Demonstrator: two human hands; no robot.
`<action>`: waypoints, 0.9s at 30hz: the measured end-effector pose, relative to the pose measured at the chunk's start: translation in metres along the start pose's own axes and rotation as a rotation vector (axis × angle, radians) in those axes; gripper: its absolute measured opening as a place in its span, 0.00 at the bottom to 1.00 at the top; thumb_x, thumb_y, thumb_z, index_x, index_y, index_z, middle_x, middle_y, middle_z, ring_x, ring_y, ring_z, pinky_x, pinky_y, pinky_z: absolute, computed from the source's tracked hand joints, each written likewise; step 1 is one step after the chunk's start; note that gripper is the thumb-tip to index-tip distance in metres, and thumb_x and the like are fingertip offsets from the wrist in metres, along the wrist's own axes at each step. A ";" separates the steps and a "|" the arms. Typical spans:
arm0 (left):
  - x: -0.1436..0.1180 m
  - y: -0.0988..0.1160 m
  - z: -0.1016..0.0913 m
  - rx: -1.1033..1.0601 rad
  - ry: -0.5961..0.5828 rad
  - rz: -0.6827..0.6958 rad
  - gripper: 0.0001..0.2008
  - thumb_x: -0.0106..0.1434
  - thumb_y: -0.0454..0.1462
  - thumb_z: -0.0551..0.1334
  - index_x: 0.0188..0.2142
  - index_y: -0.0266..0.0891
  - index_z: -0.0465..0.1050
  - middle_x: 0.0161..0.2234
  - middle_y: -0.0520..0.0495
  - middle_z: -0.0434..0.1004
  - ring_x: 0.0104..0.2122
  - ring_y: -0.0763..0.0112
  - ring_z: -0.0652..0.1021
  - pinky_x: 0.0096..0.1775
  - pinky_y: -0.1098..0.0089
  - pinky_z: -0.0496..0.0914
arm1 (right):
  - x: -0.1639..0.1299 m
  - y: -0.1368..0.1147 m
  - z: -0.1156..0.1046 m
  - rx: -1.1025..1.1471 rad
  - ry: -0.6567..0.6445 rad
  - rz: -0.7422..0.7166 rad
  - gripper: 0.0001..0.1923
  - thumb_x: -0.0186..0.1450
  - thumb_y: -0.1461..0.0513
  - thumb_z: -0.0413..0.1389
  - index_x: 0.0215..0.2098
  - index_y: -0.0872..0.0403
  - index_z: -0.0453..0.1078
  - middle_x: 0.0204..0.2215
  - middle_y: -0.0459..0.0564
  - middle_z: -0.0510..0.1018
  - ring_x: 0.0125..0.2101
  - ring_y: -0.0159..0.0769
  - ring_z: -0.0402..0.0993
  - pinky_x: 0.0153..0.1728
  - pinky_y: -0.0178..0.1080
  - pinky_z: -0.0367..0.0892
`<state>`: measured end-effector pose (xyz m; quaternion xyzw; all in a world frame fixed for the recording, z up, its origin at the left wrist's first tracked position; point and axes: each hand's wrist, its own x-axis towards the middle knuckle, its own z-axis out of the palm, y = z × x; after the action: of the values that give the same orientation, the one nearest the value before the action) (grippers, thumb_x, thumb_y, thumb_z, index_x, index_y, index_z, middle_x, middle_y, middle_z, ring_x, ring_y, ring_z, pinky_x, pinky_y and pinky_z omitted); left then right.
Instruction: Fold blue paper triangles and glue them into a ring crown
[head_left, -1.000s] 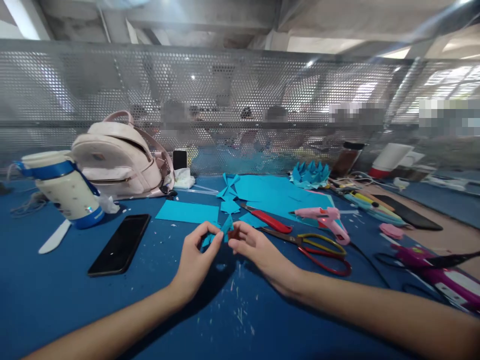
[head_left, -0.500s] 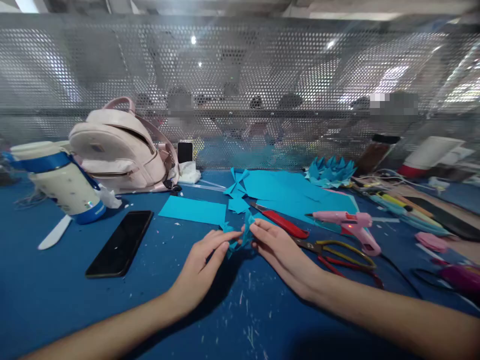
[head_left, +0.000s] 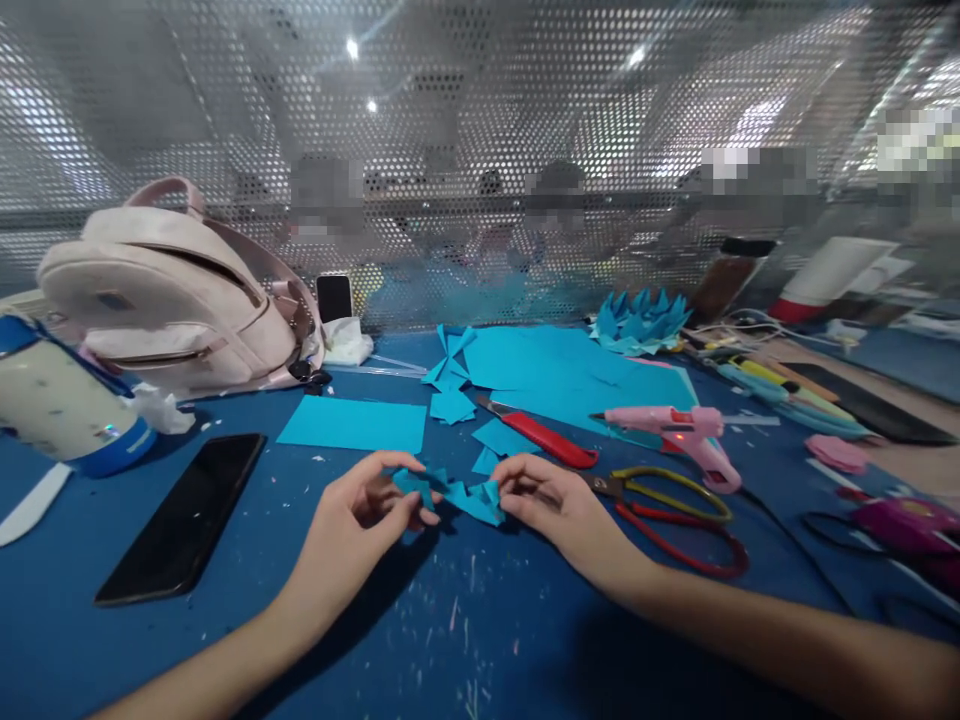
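Between my hands is a small folded blue paper piece (head_left: pixel 474 500) with pointed tips. My left hand (head_left: pixel 356 515) pinches its left end between thumb and fingers. The right end is gripped by the fingertips of my right hand (head_left: pixel 555 505). Just beyond lie loose blue paper squares (head_left: pixel 452 406) and a flat blue paper strip (head_left: pixel 352 424). Scissors (head_left: pixel 675 510) with yellow and red handles rest by my right hand, near a red-handled cutter (head_left: pixel 551 440). A pink glue gun (head_left: pixel 686 428) lies on its side, its small light glowing.
A black phone (head_left: pixel 184 520), a bottle (head_left: pixel 64 400) and a pale pink backpack (head_left: pixel 172 295) occupy the left. Large blue sheets (head_left: pixel 540 365) and a spiky blue paper flower (head_left: pixel 641 322) lie at the back, before a perforated metal screen (head_left: pixel 480 120). Cables and tools crowd the right.
My hands have drawn slightly apart and turned the folded paper, so it now stretches sideways between them. The view has shifted right and down.
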<state>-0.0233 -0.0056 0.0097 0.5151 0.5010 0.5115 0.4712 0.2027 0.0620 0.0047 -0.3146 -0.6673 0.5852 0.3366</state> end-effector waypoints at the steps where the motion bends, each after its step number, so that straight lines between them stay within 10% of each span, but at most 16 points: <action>1: 0.001 0.000 -0.001 -0.004 -0.012 -0.025 0.11 0.63 0.41 0.64 0.41 0.38 0.69 0.32 0.44 0.84 0.31 0.64 0.83 0.33 0.69 0.75 | 0.000 0.001 0.000 -0.003 0.001 0.001 0.12 0.63 0.54 0.61 0.36 0.54 0.70 0.29 0.44 0.70 0.30 0.31 0.68 0.34 0.34 0.65; 12: 0.012 0.002 -0.016 0.288 -0.132 -0.113 0.25 0.63 0.42 0.62 0.58 0.41 0.61 0.23 0.54 0.80 0.26 0.65 0.82 0.29 0.70 0.71 | 0.001 0.005 -0.002 -0.124 0.035 -0.093 0.06 0.65 0.58 0.58 0.36 0.53 0.70 0.33 0.46 0.72 0.31 0.30 0.68 0.34 0.34 0.65; 27: 0.023 0.005 -0.041 0.790 -0.226 0.045 0.07 0.64 0.42 0.62 0.38 0.43 0.75 0.28 0.53 0.73 0.24 0.72 0.69 0.27 0.72 0.61 | 0.000 -0.004 -0.002 -0.241 -0.005 -0.103 0.06 0.63 0.59 0.59 0.33 0.53 0.71 0.32 0.46 0.74 0.33 0.33 0.69 0.34 0.35 0.64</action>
<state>-0.0645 0.0161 0.0169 0.7203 0.5925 0.2301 0.2779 0.2039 0.0628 0.0084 -0.3167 -0.7490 0.4833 0.3243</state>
